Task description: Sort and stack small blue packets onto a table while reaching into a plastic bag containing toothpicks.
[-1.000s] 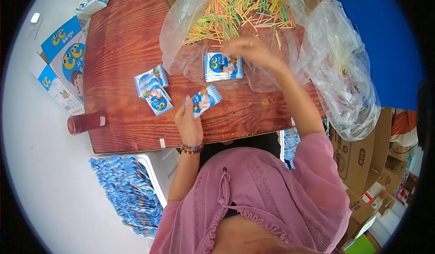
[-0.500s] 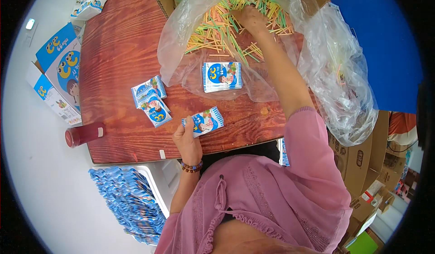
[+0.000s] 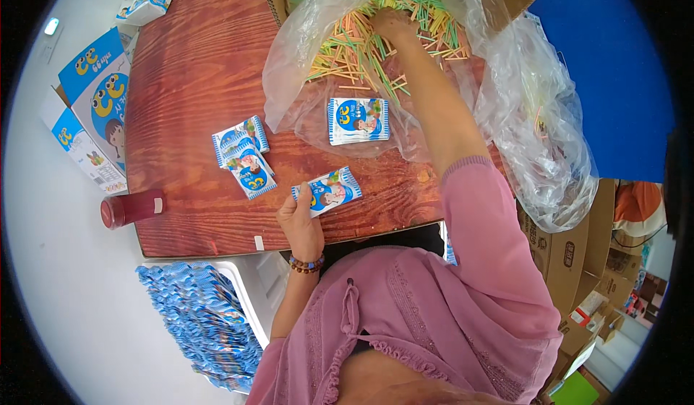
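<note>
My left hand [image 3: 300, 224] is closed on a small blue-and-white packet [image 3: 335, 191], thumb on top, over the near edge of the table. At the far side my right hand [image 3: 395, 26] reaches into a heap of thin coloured sticks [image 3: 347, 50], pink, yellow, green and orange. Its fingers point down among the sticks and are mostly hidden. The sticks lie on a clear plastic bag [image 3: 289, 69]. Between my hands a neat stack of like packets [image 3: 358, 121] rests on the bag's near part. Left of it, several more packets [image 3: 244, 158] overlap on the wood.
A red-brown wood-patterned table [image 3: 195, 65] spans the middle. A red jar [image 3: 134, 208] lies at its left edge, near a printed carton [image 3: 94, 108]. Below, a white bin [image 3: 249, 296] brims with blue packets [image 3: 199, 322]. Crumpled plastic [image 3: 542, 130] and cardboard boxes [image 3: 560, 253] fill the right.
My right hand has shifted slightly left within the sticks. My left hand stays nearly still with the packet. The whole view has moved a little.
</note>
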A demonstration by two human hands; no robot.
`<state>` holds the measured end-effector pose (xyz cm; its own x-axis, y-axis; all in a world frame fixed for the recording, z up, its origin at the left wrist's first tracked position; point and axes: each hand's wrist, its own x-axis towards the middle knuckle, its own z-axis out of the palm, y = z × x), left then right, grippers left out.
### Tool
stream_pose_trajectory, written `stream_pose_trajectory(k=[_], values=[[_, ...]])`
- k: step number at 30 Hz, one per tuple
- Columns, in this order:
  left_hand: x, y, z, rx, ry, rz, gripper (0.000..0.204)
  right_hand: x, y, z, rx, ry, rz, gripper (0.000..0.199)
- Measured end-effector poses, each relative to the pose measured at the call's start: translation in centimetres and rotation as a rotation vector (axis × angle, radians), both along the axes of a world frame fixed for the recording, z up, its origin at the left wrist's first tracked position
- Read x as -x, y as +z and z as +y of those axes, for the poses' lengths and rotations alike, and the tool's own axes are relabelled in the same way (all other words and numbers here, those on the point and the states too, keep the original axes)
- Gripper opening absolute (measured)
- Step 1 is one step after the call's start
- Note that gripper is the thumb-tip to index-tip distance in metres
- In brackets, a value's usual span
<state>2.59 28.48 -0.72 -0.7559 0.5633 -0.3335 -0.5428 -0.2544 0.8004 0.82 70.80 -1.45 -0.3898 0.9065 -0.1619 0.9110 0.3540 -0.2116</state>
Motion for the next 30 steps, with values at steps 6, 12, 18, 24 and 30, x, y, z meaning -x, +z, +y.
stream_pose_trajectory(k=[6, 12, 18, 24, 30], values=[[-0.2, 0.4, 0.0, 0.01, -0.014, -0.006, 0.016, -3.2, -5.3, 2.6, -0.349, 0.112, 0.144, 0.029], [-0.5, 0.7, 0.4, -0.008, -0.001, -0.019, 0.016, -7.1, -2.2, 0.4, 0.245, 0.053, 0.93, 0.026], [-1.3, 0.6, 0.8, -0.013, -0.009, -0.025, 0.017, -10.4, -0.2, -5.3, 0.215, 0.156, 1.166, 0.021], [-1.9, 1.1, 1.2, 0.002, -0.026, -0.019, 0.017, -11.3, -2.0, -6.1, 0.166, 0.048, 1.031, 0.017], [-1.5, 0.6, 0.7, 0.0, -0.014, -0.023, 0.016, -9.7, -0.2, -5.2, 0.032, 0.183, 0.927, 0.026]])
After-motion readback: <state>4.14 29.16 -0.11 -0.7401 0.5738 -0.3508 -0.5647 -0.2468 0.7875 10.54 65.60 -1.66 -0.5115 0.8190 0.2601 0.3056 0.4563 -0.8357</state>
